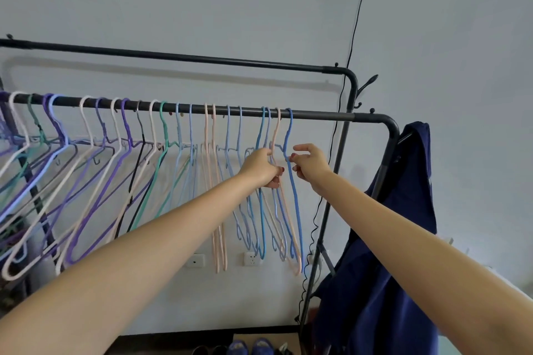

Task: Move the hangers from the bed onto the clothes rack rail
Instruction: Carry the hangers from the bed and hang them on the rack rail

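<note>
A long row of coloured hangers (pixel 161 153) hung from the lower rack rail (pixel 317 116) across the middle of the frame. At centre, both arms reached up and forward to the rightmost hangers. The left hand (pixel 261 167) gripped the pink hanger (pixel 277 135) and its blue neighbours just below their hooks. The right hand (pixel 310 164), just beside it, pinched the neck of the last blue hanger (pixel 289 130), its other fingers loosely curled. A dark blue garment (pixel 403 210) hung at the rack's right end.
</note>
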